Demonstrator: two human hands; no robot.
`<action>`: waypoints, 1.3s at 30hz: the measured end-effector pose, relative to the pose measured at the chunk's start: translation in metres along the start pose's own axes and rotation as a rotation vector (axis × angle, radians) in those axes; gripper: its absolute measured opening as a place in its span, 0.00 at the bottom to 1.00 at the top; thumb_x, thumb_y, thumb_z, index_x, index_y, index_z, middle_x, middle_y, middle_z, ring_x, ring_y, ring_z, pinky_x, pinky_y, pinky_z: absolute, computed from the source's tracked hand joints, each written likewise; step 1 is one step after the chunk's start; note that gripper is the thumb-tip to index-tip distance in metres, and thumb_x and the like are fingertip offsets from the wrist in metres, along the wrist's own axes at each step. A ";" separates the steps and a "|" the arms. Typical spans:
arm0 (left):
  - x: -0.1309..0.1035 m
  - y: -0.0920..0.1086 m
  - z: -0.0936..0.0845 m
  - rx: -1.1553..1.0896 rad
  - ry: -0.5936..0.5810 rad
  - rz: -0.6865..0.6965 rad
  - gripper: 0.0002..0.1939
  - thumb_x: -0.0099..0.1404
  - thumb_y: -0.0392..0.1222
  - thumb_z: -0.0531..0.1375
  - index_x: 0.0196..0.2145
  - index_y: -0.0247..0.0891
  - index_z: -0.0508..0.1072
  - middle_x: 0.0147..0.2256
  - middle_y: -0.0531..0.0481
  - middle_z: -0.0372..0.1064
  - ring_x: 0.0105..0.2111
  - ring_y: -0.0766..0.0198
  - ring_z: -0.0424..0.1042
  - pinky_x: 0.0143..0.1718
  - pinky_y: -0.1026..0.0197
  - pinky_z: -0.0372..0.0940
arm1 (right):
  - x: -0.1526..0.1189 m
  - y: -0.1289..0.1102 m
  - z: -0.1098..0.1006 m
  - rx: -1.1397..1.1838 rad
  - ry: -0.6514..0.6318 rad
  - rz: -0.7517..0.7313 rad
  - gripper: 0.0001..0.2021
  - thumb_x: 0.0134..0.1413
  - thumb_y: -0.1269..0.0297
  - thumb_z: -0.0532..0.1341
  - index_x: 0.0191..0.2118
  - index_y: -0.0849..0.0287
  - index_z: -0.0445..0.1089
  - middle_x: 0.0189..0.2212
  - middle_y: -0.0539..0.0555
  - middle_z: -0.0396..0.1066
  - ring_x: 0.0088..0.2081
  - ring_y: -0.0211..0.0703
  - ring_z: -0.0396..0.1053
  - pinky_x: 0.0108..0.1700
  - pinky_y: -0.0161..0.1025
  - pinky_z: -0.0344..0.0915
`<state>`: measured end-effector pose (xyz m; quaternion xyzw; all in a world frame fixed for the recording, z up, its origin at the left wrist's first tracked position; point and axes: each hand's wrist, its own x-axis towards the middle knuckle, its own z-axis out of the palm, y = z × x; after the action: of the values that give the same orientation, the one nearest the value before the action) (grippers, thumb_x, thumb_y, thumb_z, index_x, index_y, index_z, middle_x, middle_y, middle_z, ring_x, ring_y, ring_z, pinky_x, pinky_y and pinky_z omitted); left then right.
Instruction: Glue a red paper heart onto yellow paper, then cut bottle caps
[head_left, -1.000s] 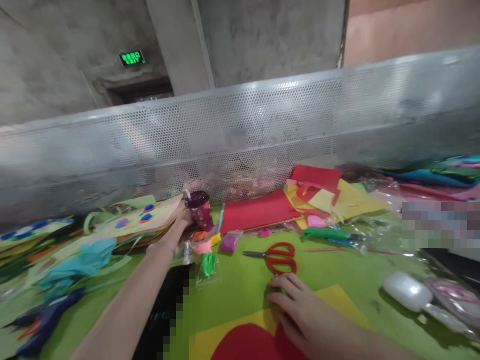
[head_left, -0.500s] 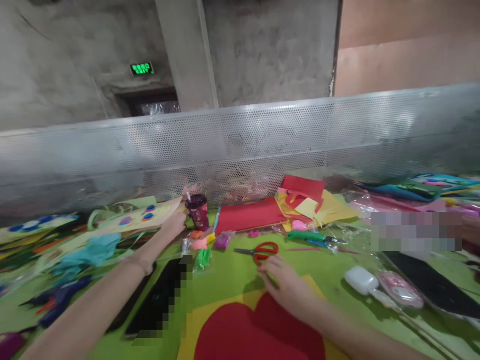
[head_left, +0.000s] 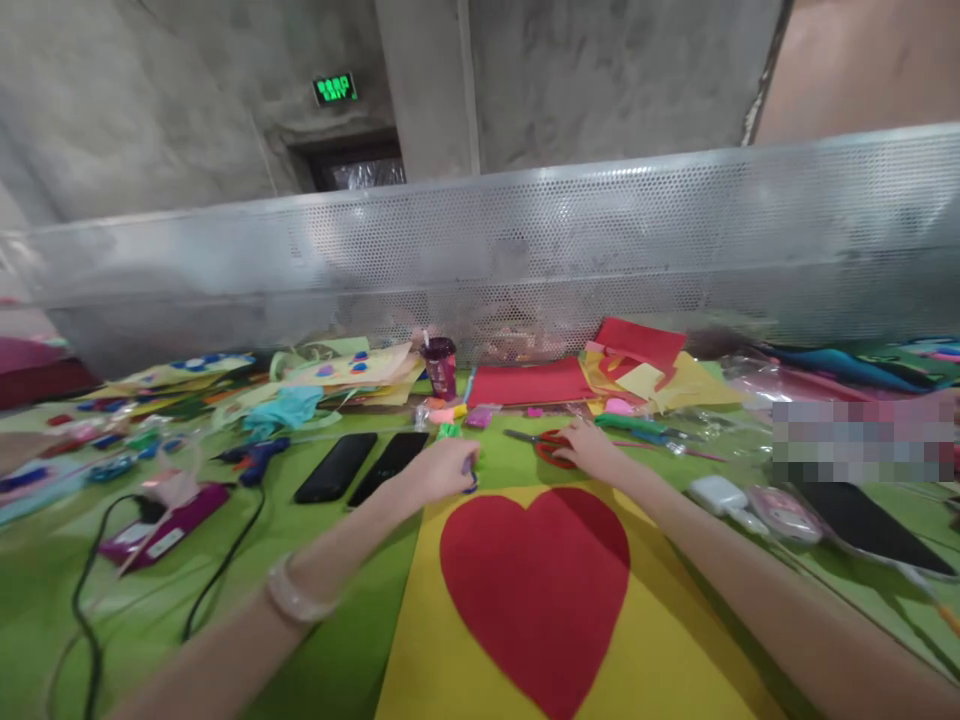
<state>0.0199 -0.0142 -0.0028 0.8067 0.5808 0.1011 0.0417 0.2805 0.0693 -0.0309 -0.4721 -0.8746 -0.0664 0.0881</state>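
A red heart (head_left: 536, 590) lies on a yellow sheet (head_left: 420, 650) in front of me. Just beyond the sheet's upper left corner is my left hand (head_left: 448, 472), its fingers closed on a small blue item (head_left: 470, 475) that is too blurred to name. My right hand (head_left: 590, 450) rests at the red-handled scissors (head_left: 551, 446), its fingers on or over the handles; whether it grips them is unclear. The scissors lie on the green tabletop with the blades pointing left.
Two black phones (head_left: 335, 468) lie left of my left hand. Behind are a dark cup (head_left: 440, 368), red sheets (head_left: 529, 383) and green-handled scissors (head_left: 634, 427). A glue gun (head_left: 259, 458) and purple power strip (head_left: 165, 525) are at left, a white charger (head_left: 718, 494) at right.
The view has shifted, showing more of the heart and the left side. My left hand has come from beside the cup to near the yellow sheet. My right hand has moved up onto the scissors' handles.
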 end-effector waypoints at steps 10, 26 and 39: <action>0.006 -0.006 0.028 -0.185 0.143 0.072 0.12 0.59 0.50 0.58 0.29 0.38 0.69 0.31 0.47 0.72 0.33 0.57 0.71 0.35 0.59 0.63 | -0.019 0.003 -0.021 -0.082 -0.033 0.049 0.14 0.61 0.60 0.59 0.50 0.60 0.67 0.48 0.56 0.69 0.44 0.46 0.70 0.45 0.49 0.69; -0.010 -0.001 0.029 -0.535 0.253 0.099 0.16 0.57 0.47 0.61 0.43 0.40 0.69 0.38 0.49 0.70 0.29 0.65 0.67 0.32 0.61 0.64 | -0.052 -0.053 -0.052 -0.033 -0.001 0.065 0.10 0.57 0.57 0.55 0.38 0.57 0.69 0.36 0.57 0.76 0.34 0.49 0.73 0.30 0.38 0.59; -0.019 0.008 0.024 -0.746 0.296 -0.053 0.20 0.51 0.53 0.67 0.35 0.39 0.65 0.26 0.56 0.65 0.26 0.66 0.67 0.30 0.61 0.66 | -0.047 -0.048 -0.044 -0.140 -0.092 -0.056 0.09 0.54 0.60 0.55 0.35 0.55 0.72 0.31 0.54 0.76 0.31 0.47 0.72 0.27 0.38 0.51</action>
<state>0.0263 -0.0330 -0.0266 0.6976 0.5245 0.4191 0.2502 0.2693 -0.0040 0.0002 -0.4549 -0.8839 -0.1080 0.0128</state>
